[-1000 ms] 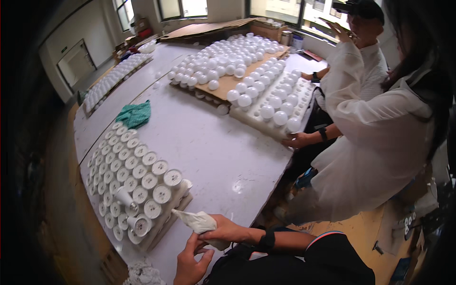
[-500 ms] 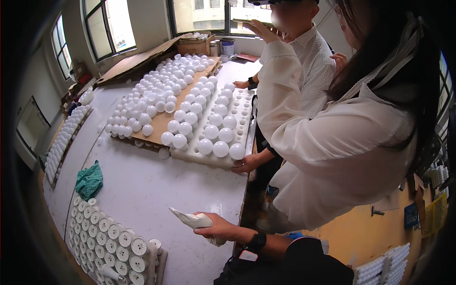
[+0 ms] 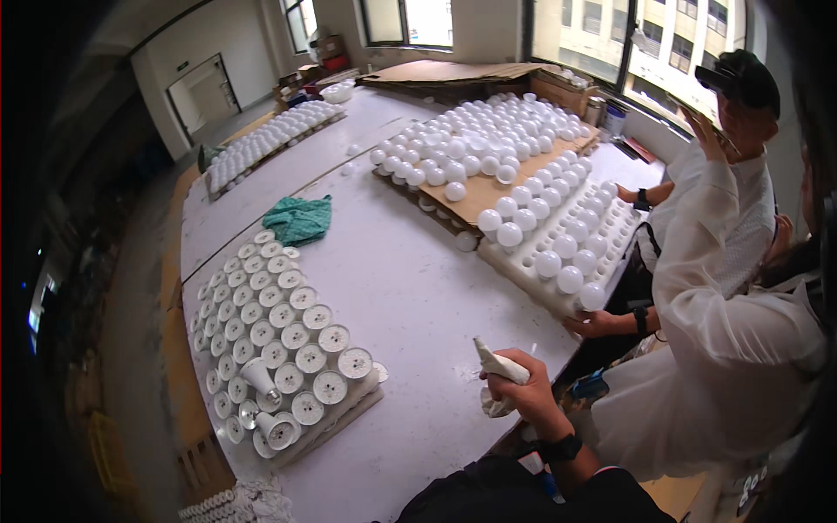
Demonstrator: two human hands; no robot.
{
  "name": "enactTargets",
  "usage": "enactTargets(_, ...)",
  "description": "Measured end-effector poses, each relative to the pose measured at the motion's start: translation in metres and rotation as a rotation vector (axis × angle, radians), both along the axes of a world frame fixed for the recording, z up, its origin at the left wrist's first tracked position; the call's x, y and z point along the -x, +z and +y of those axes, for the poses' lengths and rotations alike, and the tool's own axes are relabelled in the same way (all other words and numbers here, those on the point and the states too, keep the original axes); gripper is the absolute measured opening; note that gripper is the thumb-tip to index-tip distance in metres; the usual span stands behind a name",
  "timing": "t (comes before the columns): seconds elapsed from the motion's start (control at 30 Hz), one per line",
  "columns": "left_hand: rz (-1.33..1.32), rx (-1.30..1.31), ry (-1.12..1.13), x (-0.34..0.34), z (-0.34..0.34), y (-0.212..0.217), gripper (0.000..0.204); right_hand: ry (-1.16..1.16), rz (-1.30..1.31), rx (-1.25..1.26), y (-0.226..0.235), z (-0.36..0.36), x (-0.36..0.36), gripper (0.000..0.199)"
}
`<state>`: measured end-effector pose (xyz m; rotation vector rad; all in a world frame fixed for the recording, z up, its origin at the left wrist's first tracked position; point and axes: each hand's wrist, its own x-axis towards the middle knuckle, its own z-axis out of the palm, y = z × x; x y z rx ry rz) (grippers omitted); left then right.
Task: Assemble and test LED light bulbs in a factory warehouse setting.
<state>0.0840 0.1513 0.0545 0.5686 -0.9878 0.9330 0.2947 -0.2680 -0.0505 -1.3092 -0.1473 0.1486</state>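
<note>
My right hand (image 3: 534, 394), with a dark band at the wrist, is closed around a white cone-shaped squeeze bag (image 3: 506, 366). The bag's narrow tip points up and left, and its crumpled end hangs below the fingers. Hand and bag are over the white table (image 3: 410, 340). To their left are rows of round white bulb bases (image 3: 295, 336) in a pale foam tray (image 3: 336, 420). A loose white bulb base (image 3: 259, 376) with a metal screw end lies tilted on top of the rows. My left hand is out of view.
A green cloth (image 3: 299, 220) lies behind the bulb bases. White globe covers (image 3: 488, 144) crowd a cardboard sheet (image 3: 458, 206). Beside it, a co-worker's hands (image 3: 593, 324) touch a foam tray (image 3: 527, 275) of globes. Another person in white sleeves (image 3: 697, 270) stands at right.
The view has swung left, so the table and people appear farther right. My right hand still holds the squeeze bag, its tip now pointing more upward.
</note>
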Motion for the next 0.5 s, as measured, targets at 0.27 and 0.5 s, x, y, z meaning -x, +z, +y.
enactTargets(0.27, 1.446, -0.178, 0.65, -0.075, -0.017, -0.084, 0.016, -0.169, -0.032, 0.283, 0.005, 0.02, 0.018, 0.021)
enactTargets(0.5, 1.707, -0.72, 1.015, -0.156, 0.015, -0.123, 0.058, -0.107, -0.036, 0.41, 0.006, 0.015, 0.022, 0.019)
